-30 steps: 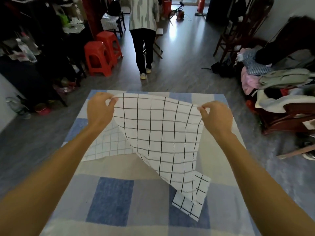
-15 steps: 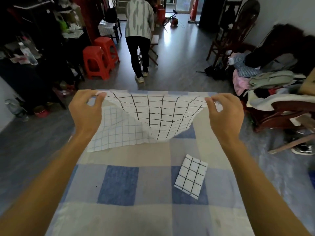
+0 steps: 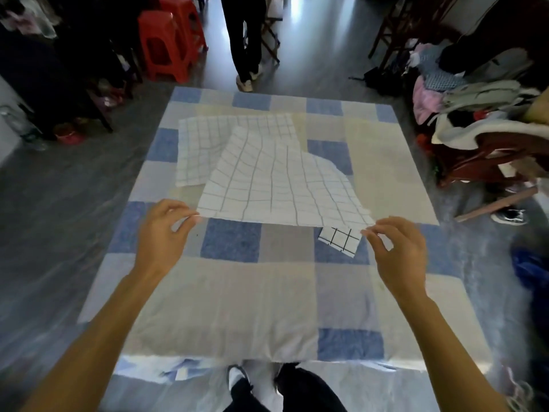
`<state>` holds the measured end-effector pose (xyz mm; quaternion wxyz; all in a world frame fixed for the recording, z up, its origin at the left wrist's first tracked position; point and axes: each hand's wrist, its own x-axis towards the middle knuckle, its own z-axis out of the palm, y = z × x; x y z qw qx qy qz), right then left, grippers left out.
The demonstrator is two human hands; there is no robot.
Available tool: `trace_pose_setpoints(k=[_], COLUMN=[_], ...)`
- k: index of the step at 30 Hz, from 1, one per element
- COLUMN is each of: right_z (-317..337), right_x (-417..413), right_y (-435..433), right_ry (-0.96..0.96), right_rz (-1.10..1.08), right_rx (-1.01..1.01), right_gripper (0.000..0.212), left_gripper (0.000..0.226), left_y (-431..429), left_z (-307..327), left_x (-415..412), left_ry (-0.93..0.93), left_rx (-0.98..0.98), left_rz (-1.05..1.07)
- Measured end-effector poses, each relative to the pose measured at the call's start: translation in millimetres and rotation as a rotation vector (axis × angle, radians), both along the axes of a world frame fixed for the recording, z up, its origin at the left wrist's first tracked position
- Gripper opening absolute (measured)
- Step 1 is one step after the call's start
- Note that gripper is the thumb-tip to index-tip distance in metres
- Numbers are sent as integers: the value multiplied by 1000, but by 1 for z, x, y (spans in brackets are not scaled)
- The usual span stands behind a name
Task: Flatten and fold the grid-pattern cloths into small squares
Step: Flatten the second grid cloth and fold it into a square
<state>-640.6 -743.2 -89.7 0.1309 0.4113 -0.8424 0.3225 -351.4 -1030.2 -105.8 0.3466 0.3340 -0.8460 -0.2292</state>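
Note:
A white cloth with a dark grid is spread over the middle of the blue-and-cream checked table cover, its near edge lifted slightly. My left hand pinches its near left corner and my right hand pinches its near right corner. Under its right near edge a small folded grid square pokes out, partly hidden. A second, finer-grid cloth lies flat behind and to the left, partly covered by the held cloth.
A person's legs stand just past the table's far edge. Red plastic stools are at the far left. A chair piled with clothes is at the right. My own feet show below the near edge.
My hands have pulled the cloth from the far edge toward me and lowered it over the table. It now covers most of the small folded square. The view has tilted down.

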Motion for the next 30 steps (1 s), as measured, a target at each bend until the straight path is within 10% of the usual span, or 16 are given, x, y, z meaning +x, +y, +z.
trace_pose_setpoints(k=[12, 19, 30], right_z=[-72, -87, -80], right_x=[77, 83, 59], right_y=[103, 143, 96], right_ry=[-246, -319, -409], right_rz=[71, 121, 89], right_rx=[169, 136, 94], right_gripper=[16, 5, 10], left_gripper=[41, 34, 34], left_y=[147, 186, 174], left_z=[-59, -68, -46], left_x=[107, 144, 95], left_ry=[-337, -444, -207], left_rx=[233, 18, 308], left_rz=[116, -176, 354])
